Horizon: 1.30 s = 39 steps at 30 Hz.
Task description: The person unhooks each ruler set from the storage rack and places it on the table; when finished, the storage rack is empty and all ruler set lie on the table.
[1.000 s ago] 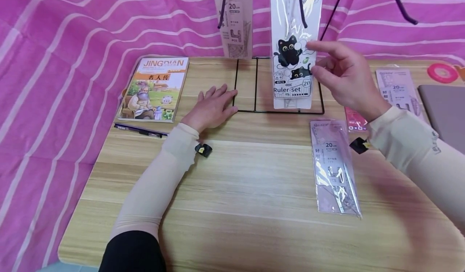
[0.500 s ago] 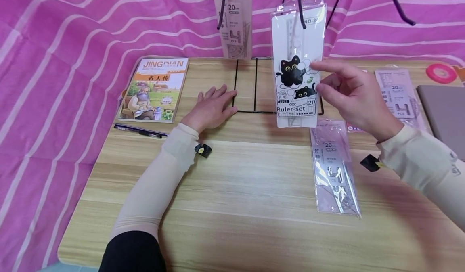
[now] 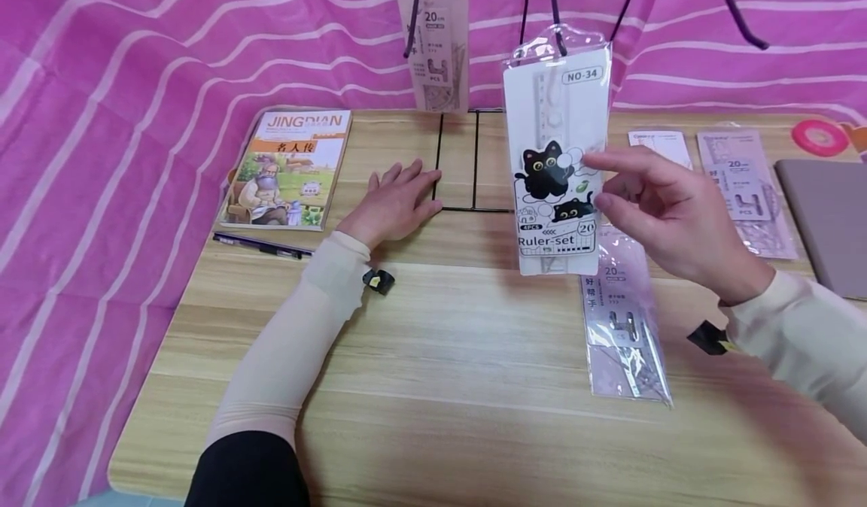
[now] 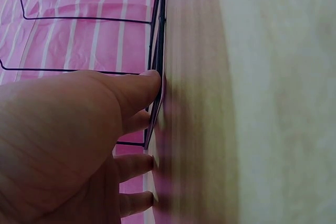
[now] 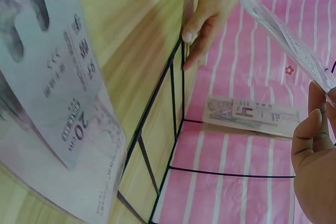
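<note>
My right hand [image 3: 684, 221] pinches the right edge of a ruler set [image 3: 552, 131], a clear packet with black cats on a white card. The packet hangs upright, its top hang hole overlapping the tip of a black hook [image 3: 554, 3]. In the right wrist view the ruler set [image 5: 283, 35] appears nearly edge-on above the right hand [image 5: 315, 166]. My left hand [image 3: 396, 202] rests on the table, fingers spread, at the left side of the black wire rack's base [image 3: 476, 168]. Its thumb touches the frame in the left wrist view.
Another ruler packet [image 3: 440, 48] hangs on the left hook. Pinkish ruler packets [image 3: 616, 326] lie on the table at the right, beside a white packet [image 3: 660, 144], a pink ring [image 3: 802, 137] and a grey flat object [image 3: 826, 221]. A book [image 3: 291, 168] and pens [image 3: 260, 245] lie left.
My right hand has drawn the ruler set down and toward me along the hook, bringing its top hole to the hook's tip. My left hand has stayed still.
</note>
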Tool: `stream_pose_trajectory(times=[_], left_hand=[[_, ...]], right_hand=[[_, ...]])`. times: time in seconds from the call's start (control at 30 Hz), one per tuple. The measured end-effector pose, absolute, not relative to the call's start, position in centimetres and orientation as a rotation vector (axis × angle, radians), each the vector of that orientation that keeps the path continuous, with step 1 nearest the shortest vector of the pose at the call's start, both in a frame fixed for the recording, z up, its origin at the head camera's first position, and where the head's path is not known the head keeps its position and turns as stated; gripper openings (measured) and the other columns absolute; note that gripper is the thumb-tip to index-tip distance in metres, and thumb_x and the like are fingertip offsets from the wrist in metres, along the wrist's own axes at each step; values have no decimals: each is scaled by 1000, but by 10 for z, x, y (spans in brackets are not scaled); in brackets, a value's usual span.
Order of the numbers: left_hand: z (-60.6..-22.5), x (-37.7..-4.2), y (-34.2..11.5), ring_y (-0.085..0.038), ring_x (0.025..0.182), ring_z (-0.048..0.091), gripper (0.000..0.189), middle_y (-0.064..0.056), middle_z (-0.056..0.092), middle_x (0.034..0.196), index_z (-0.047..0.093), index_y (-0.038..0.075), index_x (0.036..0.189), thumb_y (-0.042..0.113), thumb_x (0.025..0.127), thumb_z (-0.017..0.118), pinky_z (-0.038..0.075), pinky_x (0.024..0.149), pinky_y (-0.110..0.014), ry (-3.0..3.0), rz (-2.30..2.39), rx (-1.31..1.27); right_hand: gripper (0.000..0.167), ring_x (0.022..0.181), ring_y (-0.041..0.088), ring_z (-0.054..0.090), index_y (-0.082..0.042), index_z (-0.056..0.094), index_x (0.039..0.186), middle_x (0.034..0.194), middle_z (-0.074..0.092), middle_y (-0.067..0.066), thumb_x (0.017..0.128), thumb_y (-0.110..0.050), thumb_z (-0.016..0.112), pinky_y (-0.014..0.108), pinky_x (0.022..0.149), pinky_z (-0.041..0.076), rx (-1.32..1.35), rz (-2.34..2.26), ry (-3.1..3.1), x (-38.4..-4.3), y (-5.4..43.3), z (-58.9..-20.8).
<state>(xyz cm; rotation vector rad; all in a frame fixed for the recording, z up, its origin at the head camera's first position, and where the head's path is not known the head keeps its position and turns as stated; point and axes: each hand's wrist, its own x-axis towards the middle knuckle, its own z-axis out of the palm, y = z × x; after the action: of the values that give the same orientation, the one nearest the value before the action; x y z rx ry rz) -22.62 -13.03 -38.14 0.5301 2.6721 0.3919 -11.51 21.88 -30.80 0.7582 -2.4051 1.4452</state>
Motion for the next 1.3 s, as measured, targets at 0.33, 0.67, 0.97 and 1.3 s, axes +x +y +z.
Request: stream_pose_trajectory(times=[0.33,0.67,0.97,1.3], left_hand=[[-381,-225,-130,-39,165,1,67,-4,4,179,21,33,169,55,110,43,-4,130,-68,2670,387,527],[-383,-225,-132,-39,165,1,67,-4,4,179,20,34,169,55,110,42,-5,130,-67,2663,383,525],[-381,-227,-132,-39,165,1,67,-4,4,179,20,33,169,55,110,42,-5,130,-68,2674,393,531],[-380,-226,-131,-39,165,0,67,-4,3,179,20,34,169,54,110,43,-5,130,-68,2660,391,525]], right_hand=[[53,78,6,68,10,65,134,114,76,-2,83,25,64,13,55,49,845,1516,-2295,-99,223,-314],[51,82,5,68,12,67,130,126,73,2,81,25,66,14,54,47,862,1518,-2291,-82,222,-316],[44,89,9,71,17,62,132,135,69,10,90,15,71,13,67,56,985,1693,-2277,-64,224,-328],[66,89,6,72,10,63,137,141,66,4,75,32,67,13,71,58,912,1607,-2433,-53,221,-335]])
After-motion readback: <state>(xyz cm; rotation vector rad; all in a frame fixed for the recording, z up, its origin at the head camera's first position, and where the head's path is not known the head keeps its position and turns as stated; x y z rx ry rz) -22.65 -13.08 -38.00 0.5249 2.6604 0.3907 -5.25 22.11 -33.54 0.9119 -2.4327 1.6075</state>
